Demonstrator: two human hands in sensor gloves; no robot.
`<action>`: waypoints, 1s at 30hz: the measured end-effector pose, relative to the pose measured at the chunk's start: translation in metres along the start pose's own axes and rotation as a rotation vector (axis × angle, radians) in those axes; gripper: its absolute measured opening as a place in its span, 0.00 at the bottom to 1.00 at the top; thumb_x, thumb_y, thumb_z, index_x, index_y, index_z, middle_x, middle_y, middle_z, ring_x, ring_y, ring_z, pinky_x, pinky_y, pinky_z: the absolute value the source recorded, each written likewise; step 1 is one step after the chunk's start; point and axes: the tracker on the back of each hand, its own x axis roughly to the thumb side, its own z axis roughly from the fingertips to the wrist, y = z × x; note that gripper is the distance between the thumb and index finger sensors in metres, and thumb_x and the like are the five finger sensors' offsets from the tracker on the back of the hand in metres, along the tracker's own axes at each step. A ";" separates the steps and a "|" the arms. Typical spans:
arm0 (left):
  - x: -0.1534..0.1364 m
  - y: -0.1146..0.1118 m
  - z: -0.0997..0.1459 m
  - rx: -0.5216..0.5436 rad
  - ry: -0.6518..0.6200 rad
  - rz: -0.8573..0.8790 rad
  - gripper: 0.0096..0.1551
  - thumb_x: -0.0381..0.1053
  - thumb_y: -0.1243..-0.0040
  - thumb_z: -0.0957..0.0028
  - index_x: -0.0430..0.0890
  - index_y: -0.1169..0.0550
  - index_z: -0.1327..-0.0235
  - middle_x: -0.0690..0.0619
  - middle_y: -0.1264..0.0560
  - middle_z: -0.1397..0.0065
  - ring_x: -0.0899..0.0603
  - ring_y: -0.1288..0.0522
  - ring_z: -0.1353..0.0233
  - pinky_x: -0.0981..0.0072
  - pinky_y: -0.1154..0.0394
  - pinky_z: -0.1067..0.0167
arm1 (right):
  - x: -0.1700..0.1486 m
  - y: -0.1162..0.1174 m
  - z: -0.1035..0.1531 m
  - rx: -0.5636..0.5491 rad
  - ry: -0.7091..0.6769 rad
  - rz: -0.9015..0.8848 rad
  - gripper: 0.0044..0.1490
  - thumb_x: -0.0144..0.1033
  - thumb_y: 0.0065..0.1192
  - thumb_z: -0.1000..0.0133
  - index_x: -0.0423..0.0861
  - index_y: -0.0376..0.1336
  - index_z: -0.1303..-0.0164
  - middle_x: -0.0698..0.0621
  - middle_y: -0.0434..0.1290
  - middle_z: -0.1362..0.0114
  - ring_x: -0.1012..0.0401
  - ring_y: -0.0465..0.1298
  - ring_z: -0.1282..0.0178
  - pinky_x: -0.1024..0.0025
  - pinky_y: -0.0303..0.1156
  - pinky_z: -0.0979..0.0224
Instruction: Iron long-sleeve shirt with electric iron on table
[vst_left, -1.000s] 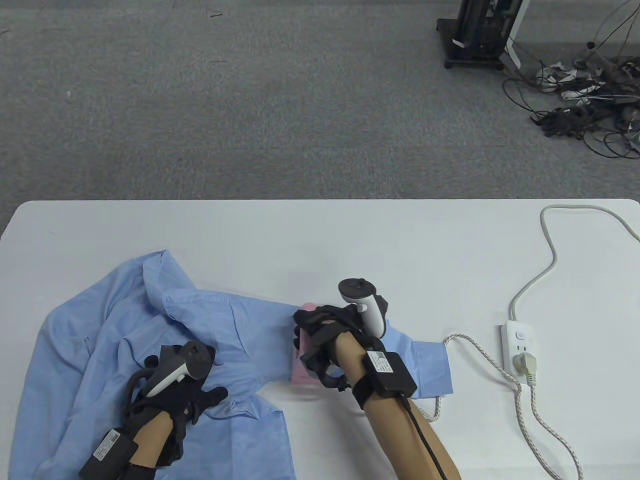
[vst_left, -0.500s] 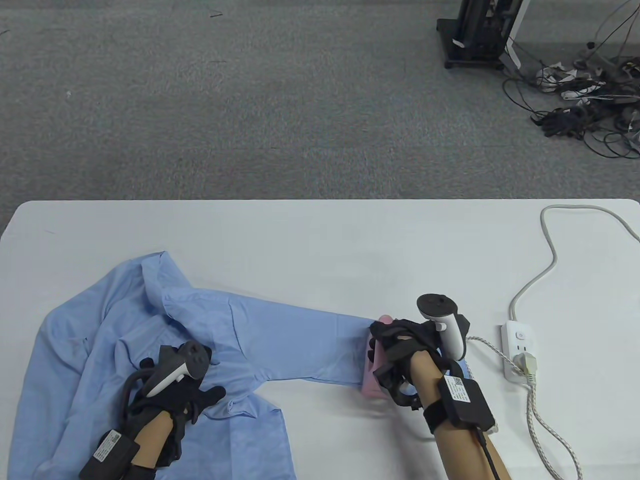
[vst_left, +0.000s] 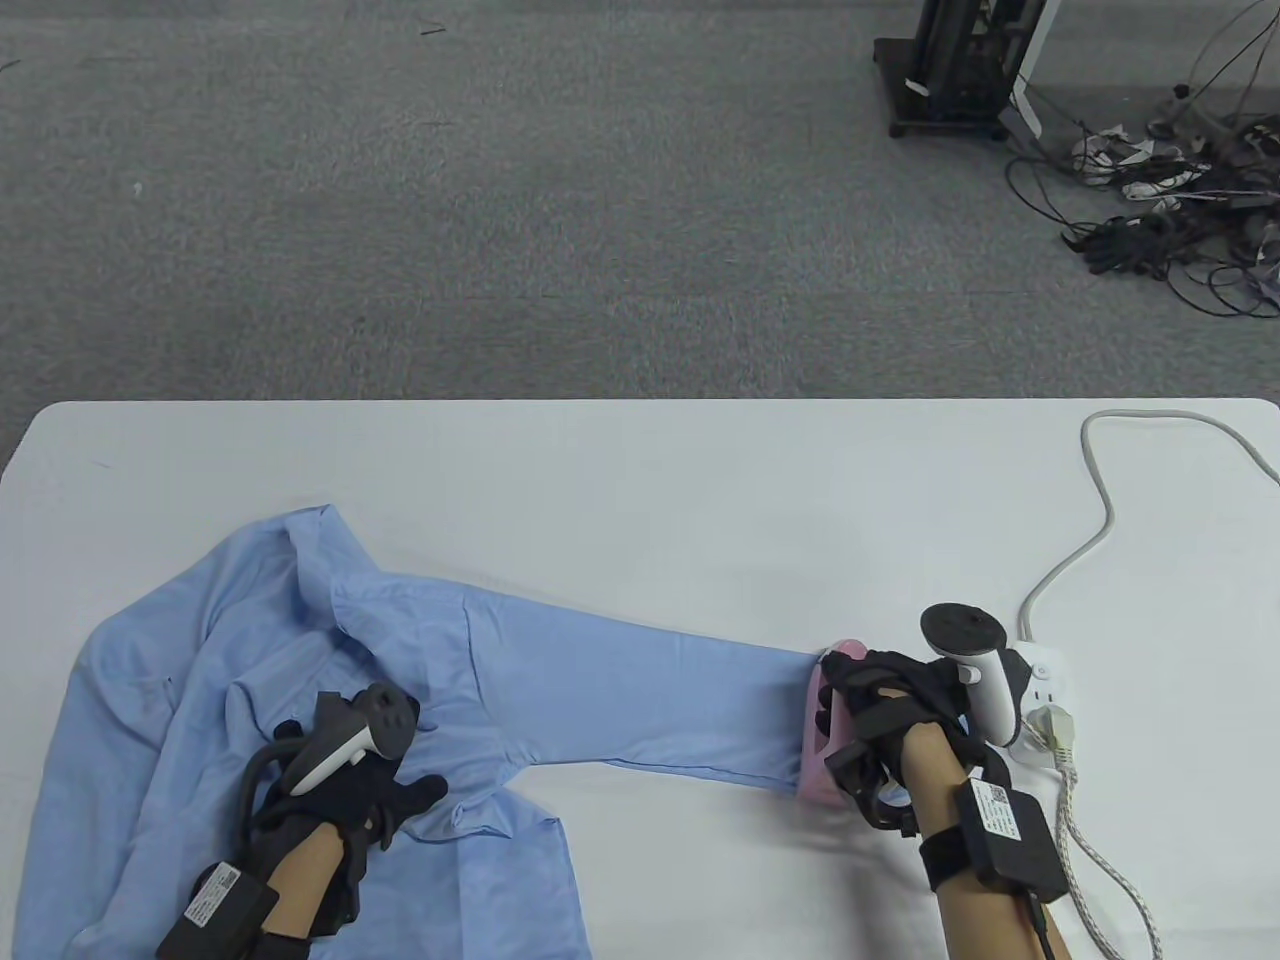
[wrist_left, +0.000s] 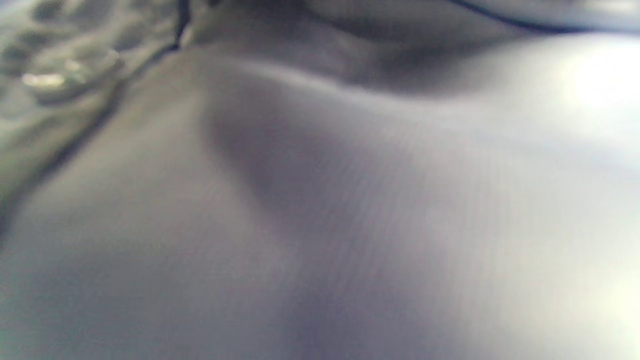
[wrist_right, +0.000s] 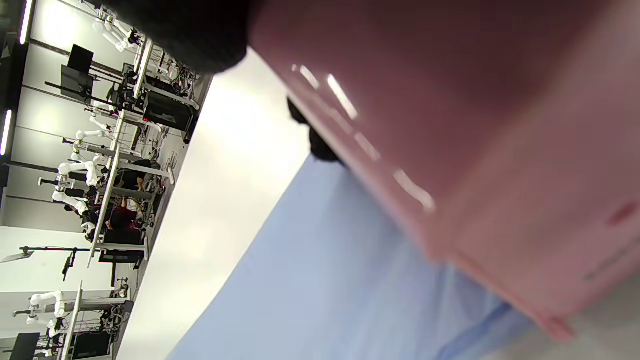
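Note:
A light blue long-sleeve shirt (vst_left: 300, 700) lies on the left half of the white table (vst_left: 640, 460), one sleeve (vst_left: 640, 700) stretched flat to the right. My right hand (vst_left: 880, 715) grips the handle of a pink iron (vst_left: 822, 740) that sits at the sleeve's cuff end. The right wrist view shows the iron's pink body (wrist_right: 475, 150) close up over blue cloth (wrist_right: 325, 280). My left hand (vst_left: 370, 790) rests flat on the shirt's body near the armpit, fingers spread. The left wrist view is filled with blurred cloth (wrist_left: 320, 200).
A white power strip (vst_left: 1040, 700) lies just right of my right hand, a plug in it and a braided cord (vst_left: 1090, 860) trailing toward the front edge. Its grey cable (vst_left: 1100, 500) loops toward the back right corner. A black stand (vst_left: 950, 70) and tangled cables (vst_left: 1170, 220) sit on the floor beyond.
My right hand slid the iron rightward along the sleeve, from near the shoulder out to the cuff by the power strip. The left hand stayed pressing the shirt.

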 end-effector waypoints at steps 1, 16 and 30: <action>-0.002 0.000 0.000 -0.004 0.016 -0.004 0.56 0.82 0.57 0.71 0.70 0.65 0.34 0.59 0.70 0.19 0.41 0.70 0.16 0.32 0.69 0.26 | 0.000 -0.005 0.001 -0.035 0.002 0.036 0.39 0.46 0.55 0.49 0.25 0.57 0.45 0.39 0.73 0.50 0.55 0.81 0.58 0.55 0.80 0.54; -0.013 0.001 0.010 -0.052 0.107 -0.053 0.58 0.82 0.55 0.70 0.66 0.64 0.32 0.53 0.67 0.18 0.36 0.63 0.16 0.30 0.63 0.24 | -0.026 -0.057 0.001 -0.148 0.033 0.041 0.40 0.47 0.56 0.50 0.25 0.58 0.46 0.40 0.74 0.51 0.55 0.82 0.61 0.56 0.80 0.56; -0.020 -0.008 0.000 -0.089 0.017 0.061 0.60 0.81 0.53 0.71 0.65 0.68 0.37 0.56 0.76 0.22 0.42 0.79 0.20 0.34 0.77 0.29 | 0.038 -0.047 0.035 -0.235 -0.038 0.168 0.39 0.45 0.58 0.50 0.24 0.58 0.46 0.38 0.74 0.51 0.52 0.81 0.60 0.52 0.79 0.56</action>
